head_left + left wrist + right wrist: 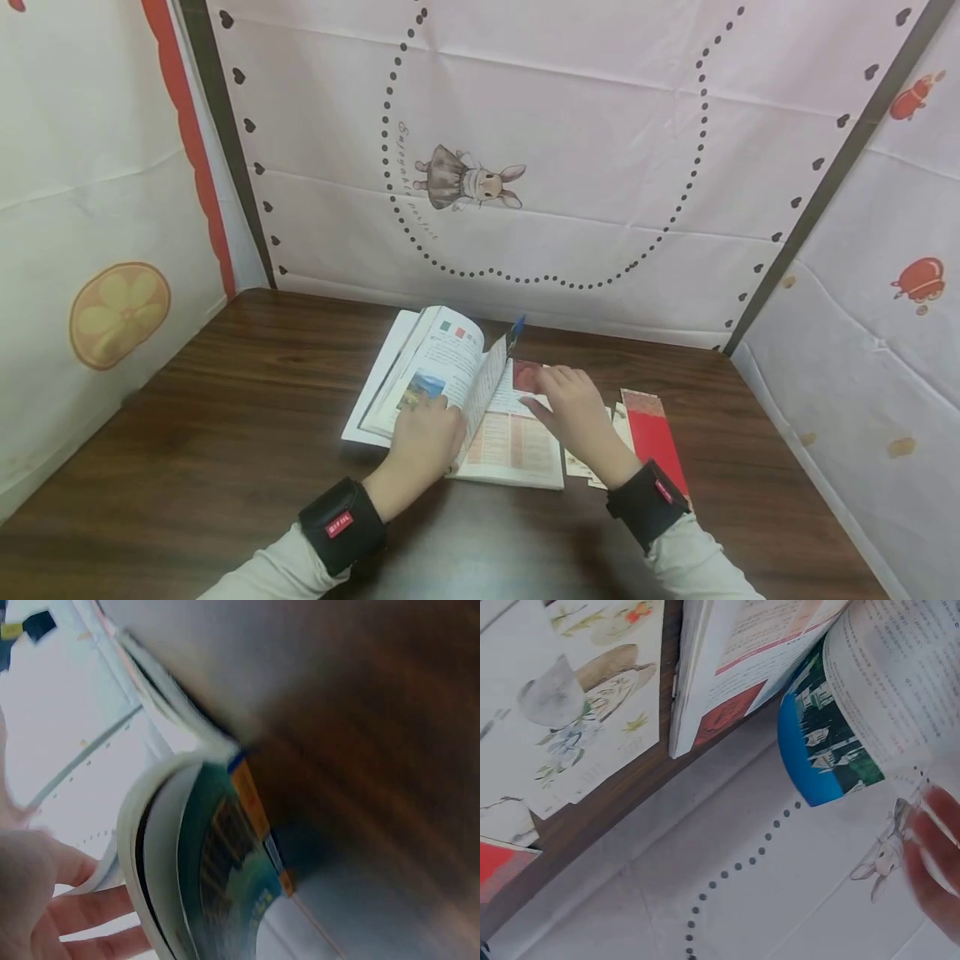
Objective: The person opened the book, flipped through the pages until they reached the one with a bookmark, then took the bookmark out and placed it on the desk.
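Note:
A thick open book [517, 454] with printed text and colour pictures lies on the table. My left hand [427, 433] grips its left-hand block of pages, which bows upward. In the left wrist view, that hand's fingers [101, 909] reach behind the curved book cover [232, 859]. Between the two sides, a single page [486, 387] stands raised, with a blue and green picture [829, 750] on its other face. Over the right-hand side, near a red picture, hovers my right hand [573, 417], its fingers loosely bent and apart from the raised page.
Right of the book lie several illustrated cards [577, 467] and a red paper strip [657, 437], partly under my right forearm. The brown wooden table [225, 433] meets printed cloth walls [570, 167] at the back and both sides.

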### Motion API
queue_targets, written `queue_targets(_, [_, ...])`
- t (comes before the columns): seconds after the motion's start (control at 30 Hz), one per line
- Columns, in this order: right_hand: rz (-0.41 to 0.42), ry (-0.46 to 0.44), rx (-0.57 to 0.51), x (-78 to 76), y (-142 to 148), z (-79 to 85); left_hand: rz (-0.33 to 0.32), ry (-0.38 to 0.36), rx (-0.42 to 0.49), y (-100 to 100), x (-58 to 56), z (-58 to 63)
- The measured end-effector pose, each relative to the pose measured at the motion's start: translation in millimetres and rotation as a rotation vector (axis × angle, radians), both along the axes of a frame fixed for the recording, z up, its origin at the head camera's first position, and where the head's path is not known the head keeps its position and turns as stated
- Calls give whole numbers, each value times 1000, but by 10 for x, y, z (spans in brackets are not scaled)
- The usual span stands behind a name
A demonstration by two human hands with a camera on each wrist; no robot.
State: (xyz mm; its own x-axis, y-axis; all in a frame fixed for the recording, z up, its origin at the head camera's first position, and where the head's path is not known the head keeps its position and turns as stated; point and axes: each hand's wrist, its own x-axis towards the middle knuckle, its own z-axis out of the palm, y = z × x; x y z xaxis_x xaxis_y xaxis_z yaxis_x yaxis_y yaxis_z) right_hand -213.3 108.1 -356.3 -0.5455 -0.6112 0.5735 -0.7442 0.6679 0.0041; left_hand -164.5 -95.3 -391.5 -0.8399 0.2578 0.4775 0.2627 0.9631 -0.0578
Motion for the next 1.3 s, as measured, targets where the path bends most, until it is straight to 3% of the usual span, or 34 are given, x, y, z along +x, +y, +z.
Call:
queue_targets(0.17, [-80, -475, 254, -42, 116, -152, -55, 140, 120, -98, -34, 31])
queue_targets(0.23, [-69, -588, 296, -59, 159, -234, -91, 180, 159, -122, -33, 20])
queue_targets(0.33, [-56, -668, 350, -79, 196, -352, -124, 196, 184, -137, -20, -6])
queue_targets(0.47, [-54, -698, 428, -90, 206, -464, -125, 197, 165, -155, -3, -55])
queue_targets(0.57, [-63, -699, 458, -80, 203, -484, -69, 189, 105, -178, -1, -84])
queue_targets(0.7, [-64, -698, 470, -83, 198, -474, -9, 116, -20, -223, -9, -111])
queue_targets(0.73, [-63, -702, 468, -89, 201, -468, -29, 89, -60, -234, -13, -115])
queue_targets(0.87, [-55, -732, 457, -114, 231, -447, -208, -100, -185, -261, 1, -121])
queue_targets(0.93, [-45, -770, 437, -118, 255, -430, -268, -218, -186, -258, 20, -116])
queue_targets(1.0, [-33, -818, 412, -113, 279, -409, -252, -292, -164, -250, 38, -105])
queue_targets(1.17, [13, -841, 379, -107, 323, -346, -178, -295, -145, -240, 31, -69])
queue_targets(1.3, [83, -717, 370, -122, 325, -326, -191, -294, -112, -243, 24, -47])
